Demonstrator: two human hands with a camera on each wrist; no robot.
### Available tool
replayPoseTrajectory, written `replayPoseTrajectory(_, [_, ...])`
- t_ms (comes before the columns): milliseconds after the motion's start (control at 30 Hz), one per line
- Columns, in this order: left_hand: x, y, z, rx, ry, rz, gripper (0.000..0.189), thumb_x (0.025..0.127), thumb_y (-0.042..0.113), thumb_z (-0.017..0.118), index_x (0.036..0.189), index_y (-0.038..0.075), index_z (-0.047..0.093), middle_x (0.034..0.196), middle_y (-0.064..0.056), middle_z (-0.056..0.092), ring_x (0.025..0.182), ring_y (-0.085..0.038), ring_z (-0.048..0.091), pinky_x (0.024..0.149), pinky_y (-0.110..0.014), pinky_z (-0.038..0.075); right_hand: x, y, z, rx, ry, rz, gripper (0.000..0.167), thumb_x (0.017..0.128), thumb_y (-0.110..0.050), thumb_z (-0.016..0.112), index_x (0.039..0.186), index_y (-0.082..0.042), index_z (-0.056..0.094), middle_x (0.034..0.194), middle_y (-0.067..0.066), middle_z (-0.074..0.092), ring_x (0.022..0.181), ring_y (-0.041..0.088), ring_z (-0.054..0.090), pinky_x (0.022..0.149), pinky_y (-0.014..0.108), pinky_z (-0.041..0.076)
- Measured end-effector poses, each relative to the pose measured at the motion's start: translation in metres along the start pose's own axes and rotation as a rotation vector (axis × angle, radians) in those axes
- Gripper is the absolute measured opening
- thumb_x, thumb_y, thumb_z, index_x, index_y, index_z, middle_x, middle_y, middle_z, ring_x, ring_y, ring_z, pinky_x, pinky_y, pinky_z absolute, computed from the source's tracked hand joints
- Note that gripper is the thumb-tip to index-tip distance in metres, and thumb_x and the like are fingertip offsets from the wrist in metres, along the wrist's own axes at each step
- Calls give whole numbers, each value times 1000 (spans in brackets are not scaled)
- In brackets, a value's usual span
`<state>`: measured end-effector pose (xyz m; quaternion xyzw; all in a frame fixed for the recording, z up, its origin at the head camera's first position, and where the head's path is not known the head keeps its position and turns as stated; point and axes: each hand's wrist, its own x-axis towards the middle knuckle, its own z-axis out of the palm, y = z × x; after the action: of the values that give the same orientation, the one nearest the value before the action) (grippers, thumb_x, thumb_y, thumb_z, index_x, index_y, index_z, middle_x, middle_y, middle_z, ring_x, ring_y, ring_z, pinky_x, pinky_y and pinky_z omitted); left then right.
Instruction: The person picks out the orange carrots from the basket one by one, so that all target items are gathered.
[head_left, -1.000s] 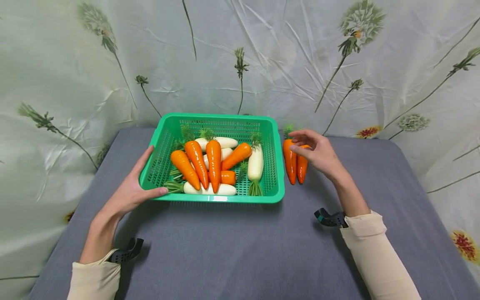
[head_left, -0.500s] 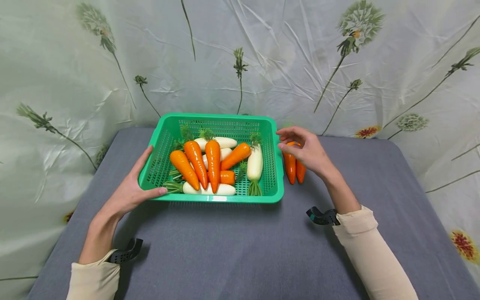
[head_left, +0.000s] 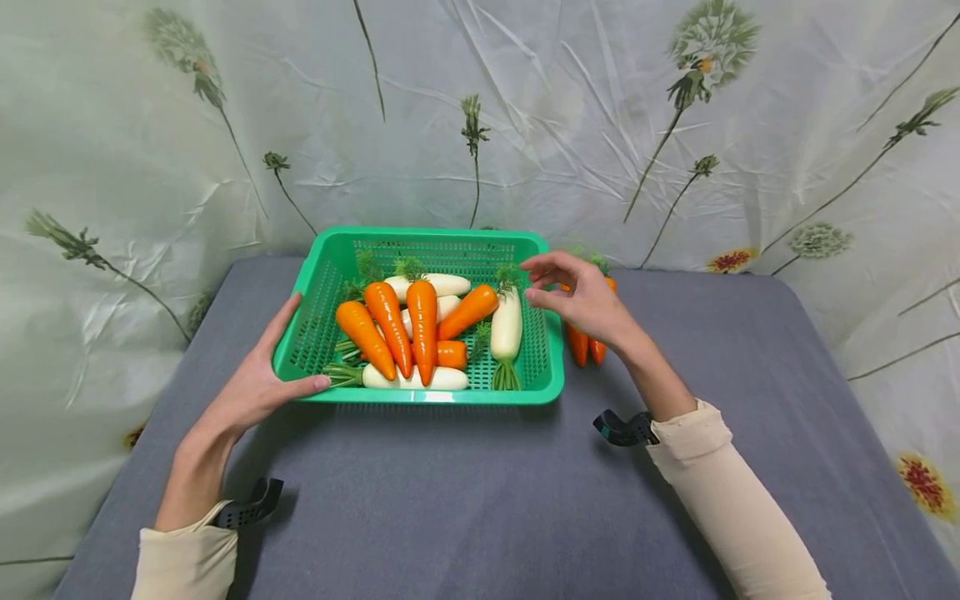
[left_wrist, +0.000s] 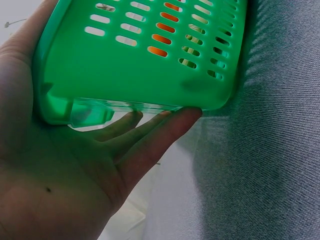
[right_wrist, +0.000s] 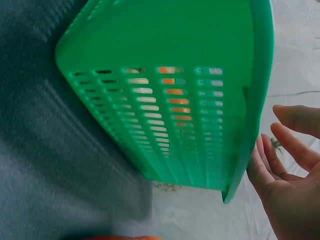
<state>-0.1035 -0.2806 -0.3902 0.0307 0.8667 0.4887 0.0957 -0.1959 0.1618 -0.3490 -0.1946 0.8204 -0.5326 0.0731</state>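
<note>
A green slotted basket (head_left: 450, 398) holds several glossy orange carrots (head_left: 424, 321) and white radishes (head_left: 507, 325) with green tops. My left hand (head_left: 258, 379) spans its front left corner, thumb along the front rim and fingers on the left side. In the left wrist view, those fairly straight fingers (left_wrist: 155, 140) touch the basket's end wall. My right hand (head_left: 577, 296) hovers at the right rim with loosely bent fingers and nothing between them. In the right wrist view, the right hand (right_wrist: 295, 170) overlaps the rim edge. Part of the right rim is hidden behind it.
Two more carrots (head_left: 579, 346) lie on the grey cloth (head_left: 450, 500) just right of the basket, partly covered by the right hand. Behind the table hangs a pale curtain (head_left: 562, 125) printed with dandelions. Both wrists carry black devices (head_left: 626, 429).
My right hand has moved left, from over the two carrots beside the basket to the basket's right rim. The left hand and the basket's contents look the same.
</note>
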Motion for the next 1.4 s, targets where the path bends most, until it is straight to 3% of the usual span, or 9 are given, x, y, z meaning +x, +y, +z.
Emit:
replayPoseTrajectory(200, [2,0,0,0,3,4,121,86,18,84,164,51,-2,177,-10,6,148,-38,25,112,-46,30,5,-4,9,5,-30,-18,40,98,-9,71,137,-4,62,136,23,61,114,29,65,88,29,56])
replayPoseTrajectory(633, [-1,-2,1,-4,13,25,120,85,15,84,164,50,0,176,-11,10,144,-35,29,101,-19,30,16,-6,31,13,-106,-1,41,100,-9,69,139,-2,59,142,19,60,120,33,65,95,41,56])
replayPoseTrajectory(867, [-1,-1,0,-4,10,24,121,85,16,84,164,50,-1,176,-11,10,147,-36,27,105,-27,30,21,-9,40,4,-131,3,43,100,-12,69,140,-2,58,140,23,60,117,33,67,96,42,57])
replayPoseTrajectory(1167, [-1,-1,1,-8,20,42,120,85,14,84,165,48,1,176,-11,11,144,-28,28,99,-13,29,26,-12,50,27,-157,34,47,99,-8,69,143,-1,55,139,24,59,115,33,68,94,40,58])
replayPoseTrajectory(1400, [-2,-2,1,-14,14,29,120,85,15,84,164,50,1,176,-10,9,147,-36,26,107,-25,28,28,-14,58,35,-182,67,50,100,-10,68,146,1,51,142,24,58,116,35,69,96,41,57])
